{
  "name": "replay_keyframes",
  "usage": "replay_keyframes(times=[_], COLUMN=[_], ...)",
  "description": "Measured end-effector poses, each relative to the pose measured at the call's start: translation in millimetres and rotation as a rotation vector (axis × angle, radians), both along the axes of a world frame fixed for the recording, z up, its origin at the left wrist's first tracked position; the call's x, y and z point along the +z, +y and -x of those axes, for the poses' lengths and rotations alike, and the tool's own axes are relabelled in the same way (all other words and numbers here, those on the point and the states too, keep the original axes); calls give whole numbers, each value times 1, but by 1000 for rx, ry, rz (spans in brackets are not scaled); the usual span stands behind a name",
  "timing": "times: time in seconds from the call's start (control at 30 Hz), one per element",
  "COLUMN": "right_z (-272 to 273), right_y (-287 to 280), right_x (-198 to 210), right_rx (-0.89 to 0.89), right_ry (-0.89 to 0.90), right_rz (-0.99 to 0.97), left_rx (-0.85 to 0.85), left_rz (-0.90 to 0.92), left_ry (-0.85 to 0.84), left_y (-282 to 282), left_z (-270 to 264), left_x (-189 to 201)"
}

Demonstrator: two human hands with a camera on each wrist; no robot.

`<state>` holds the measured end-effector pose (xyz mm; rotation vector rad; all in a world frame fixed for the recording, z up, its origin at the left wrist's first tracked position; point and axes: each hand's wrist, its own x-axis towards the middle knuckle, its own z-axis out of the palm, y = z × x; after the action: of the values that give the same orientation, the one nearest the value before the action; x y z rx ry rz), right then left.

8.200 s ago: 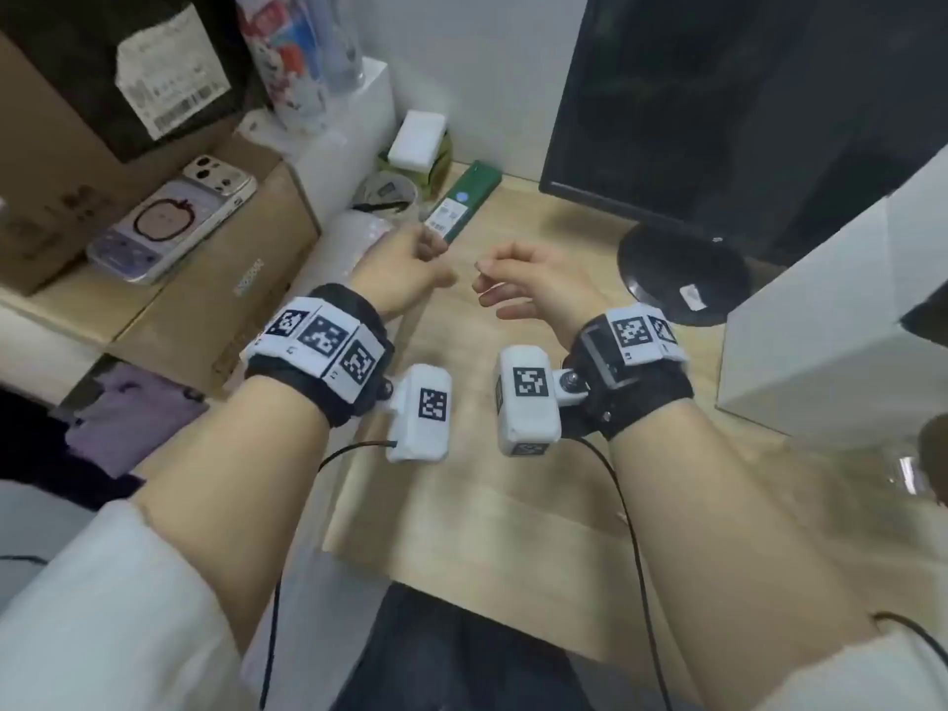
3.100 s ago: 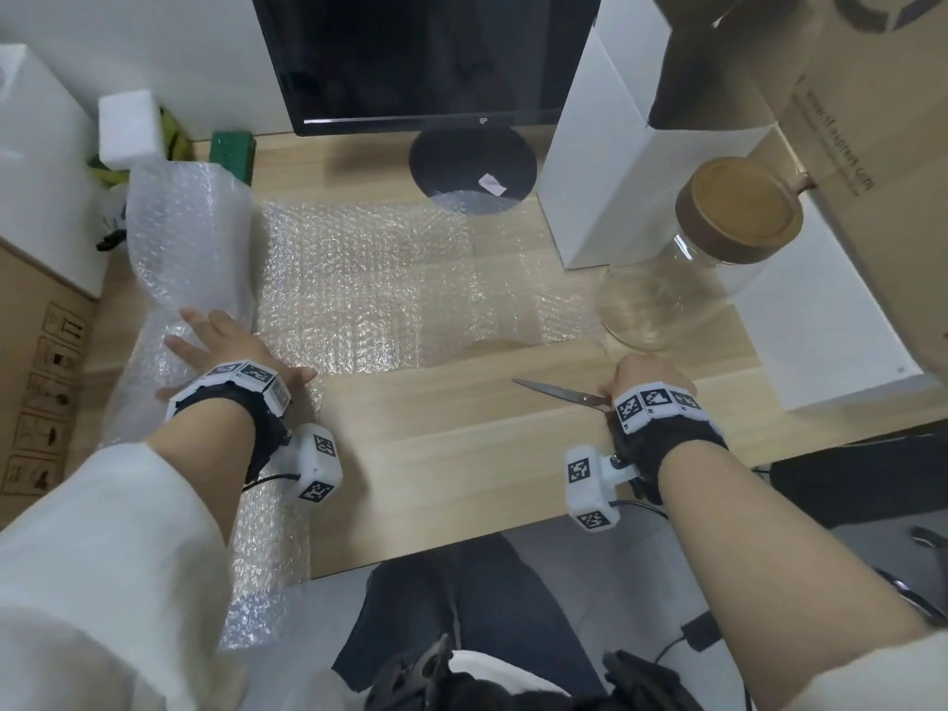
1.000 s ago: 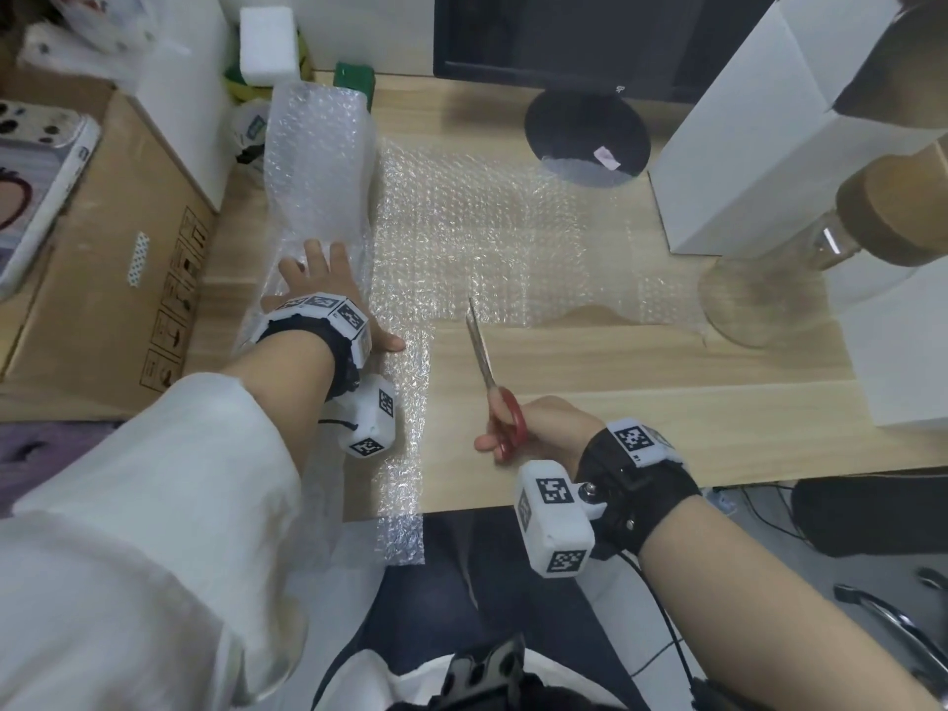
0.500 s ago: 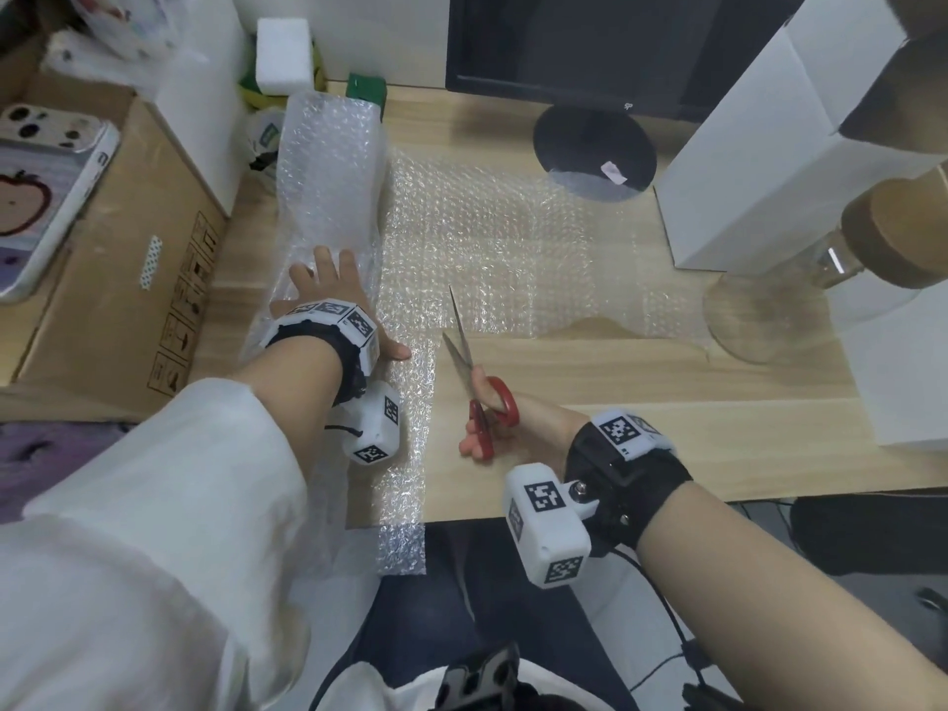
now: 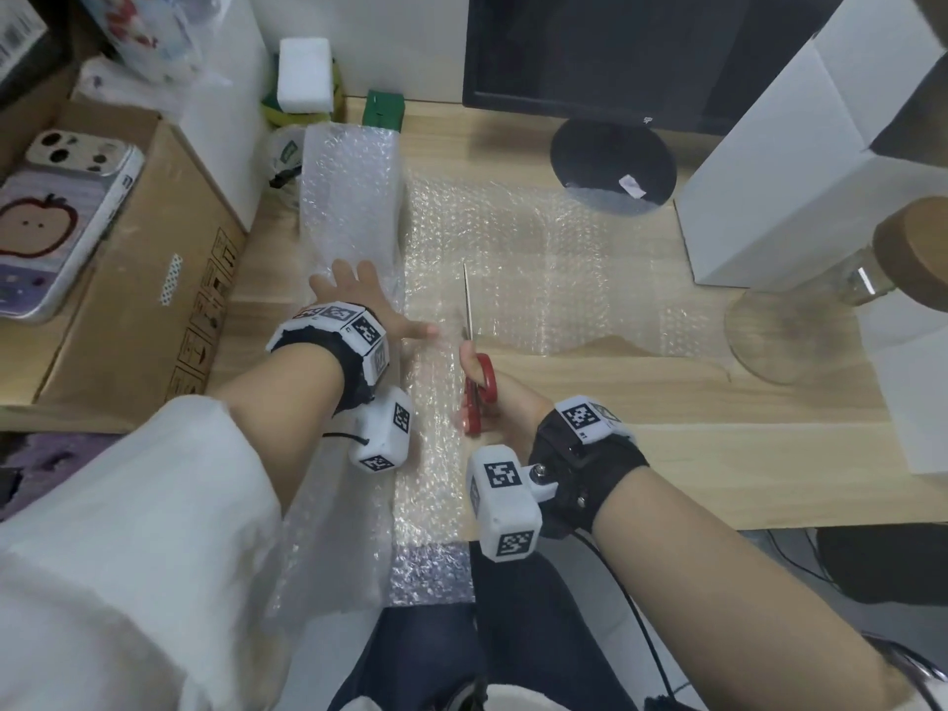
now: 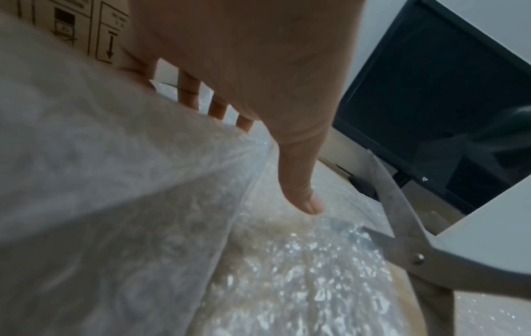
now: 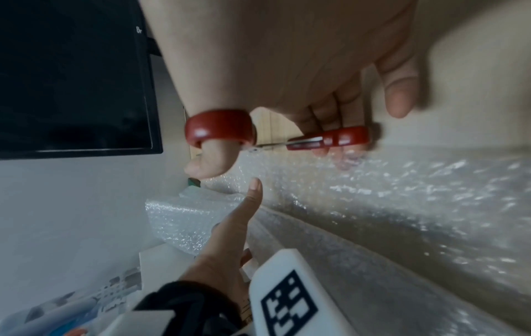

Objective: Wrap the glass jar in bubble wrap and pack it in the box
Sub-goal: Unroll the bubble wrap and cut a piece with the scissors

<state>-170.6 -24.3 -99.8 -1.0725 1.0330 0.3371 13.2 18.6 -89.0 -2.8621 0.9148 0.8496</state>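
Observation:
A sheet of bubble wrap lies spread over the wooden desk, running from a roll at the left. My left hand presses flat on the roll's loose end, thumb stretched toward the cut line. My right hand grips red-handled scissors, thumb through one loop; the blades point away from me into the sheet. The glass jar with a wooden lid lies tilted at the right. A white box stands behind it.
A monitor with its round base stands at the back. A brown carton with a phone on top sits at the left. White foam block and a green item sit behind the roll.
The right hand has pushed the scissors forward into the bubble wrap and the blades have come together. The left hand has stayed pressed on the roll.

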Motion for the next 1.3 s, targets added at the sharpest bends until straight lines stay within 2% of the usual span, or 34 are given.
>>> replay_keyframes(times=[0.2,0.6,0.93,1.17,1.3], right_z=[-7,-10,-25,-29,-31], right_y=[-5,-10,-27,-25,-26], right_x=[-3,-13,1,-3,-2], right_rx=[39,286,173,203,147], right_ry=[37,211,124,184,117], right_rz=[80,385,225,314,268], left_rx=[13,1,20,-5,-9], left_rz=[-26,-83,-87,-101,-90], left_ry=[1,-71,-96,-108,-99], left_y=[0,-7,-8,-7,-5], left_z=[-2,-10,-7,-8,-7], left_x=[-1,-17,-22,-26,-26])
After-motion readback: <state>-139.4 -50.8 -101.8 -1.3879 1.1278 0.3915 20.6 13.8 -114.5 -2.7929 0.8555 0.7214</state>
